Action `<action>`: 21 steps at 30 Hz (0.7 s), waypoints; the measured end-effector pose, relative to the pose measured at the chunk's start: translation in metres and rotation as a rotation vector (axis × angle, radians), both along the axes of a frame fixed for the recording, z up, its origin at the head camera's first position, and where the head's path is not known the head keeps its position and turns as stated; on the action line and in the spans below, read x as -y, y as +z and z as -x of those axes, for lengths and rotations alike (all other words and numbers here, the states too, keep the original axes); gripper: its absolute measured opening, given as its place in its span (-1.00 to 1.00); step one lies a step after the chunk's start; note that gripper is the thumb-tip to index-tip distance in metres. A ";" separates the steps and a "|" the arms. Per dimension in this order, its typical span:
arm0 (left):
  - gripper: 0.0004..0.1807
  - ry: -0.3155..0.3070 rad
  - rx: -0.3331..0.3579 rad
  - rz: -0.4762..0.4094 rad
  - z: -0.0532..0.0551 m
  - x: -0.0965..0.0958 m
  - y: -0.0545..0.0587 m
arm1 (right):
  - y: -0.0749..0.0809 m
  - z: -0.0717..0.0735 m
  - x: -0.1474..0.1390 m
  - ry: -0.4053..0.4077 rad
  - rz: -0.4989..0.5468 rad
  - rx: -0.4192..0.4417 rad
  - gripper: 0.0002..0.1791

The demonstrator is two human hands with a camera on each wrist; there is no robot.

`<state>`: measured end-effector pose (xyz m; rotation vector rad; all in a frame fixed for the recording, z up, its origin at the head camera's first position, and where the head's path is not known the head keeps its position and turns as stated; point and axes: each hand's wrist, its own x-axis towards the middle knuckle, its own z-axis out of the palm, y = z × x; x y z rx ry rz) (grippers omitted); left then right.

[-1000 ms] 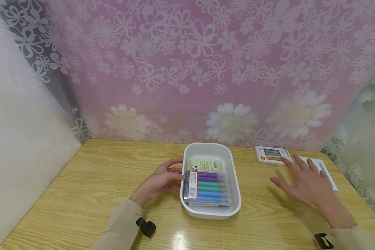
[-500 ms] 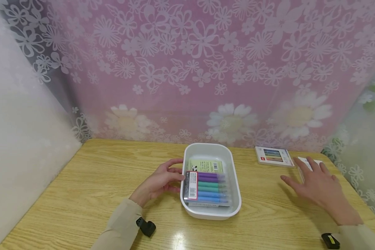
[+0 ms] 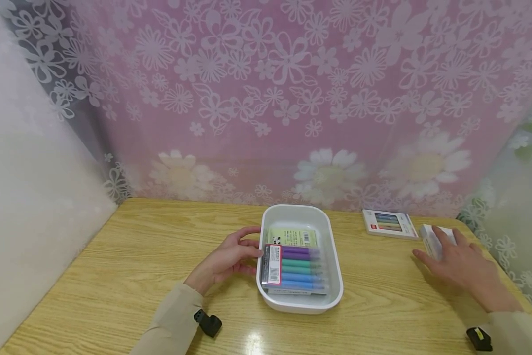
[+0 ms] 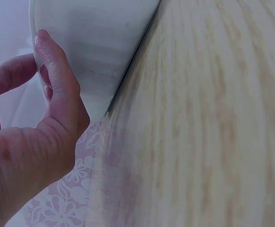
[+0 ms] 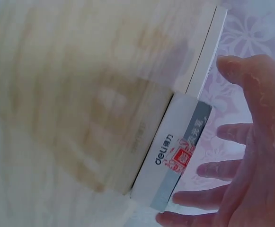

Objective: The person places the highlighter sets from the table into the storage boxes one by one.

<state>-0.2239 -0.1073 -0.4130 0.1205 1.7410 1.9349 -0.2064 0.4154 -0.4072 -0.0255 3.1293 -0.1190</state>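
At the near edge, each beige sleeve (image 3: 168,315) has a black wrist device (image 3: 208,323). Past them, the left hand (image 3: 226,256), at nine o'clock of the white plastic tray (image 3: 299,304), pinches its rim between thumb and fingers. A clear pack of purple, green and blue markers (image 3: 299,266) lies inside; towards twelve o'clock sits a yellow-green panda packet (image 3: 292,236). The right hand (image 3: 465,266), at three o'clock, spreads its fingers and thumb apart over a white Deli box (image 5: 168,142); contact is unclear. Just beside that box, at its ten o'clock, lies a white windowed box of coloured sticks (image 3: 390,224). Farthest stands a pink floral curtain (image 3: 283,98).
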 end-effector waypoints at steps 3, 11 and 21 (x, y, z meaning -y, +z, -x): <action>-0.21 0.001 0.000 0.003 0.000 0.000 -0.001 | 0.001 0.003 -0.005 0.006 0.006 0.039 0.10; -0.22 0.003 0.003 0.014 0.001 0.000 0.000 | 0.001 0.005 -0.014 -0.010 -0.013 0.080 -0.03; -0.22 0.007 0.013 0.017 0.001 0.000 0.000 | -0.004 0.006 -0.024 -0.014 0.049 0.063 -0.11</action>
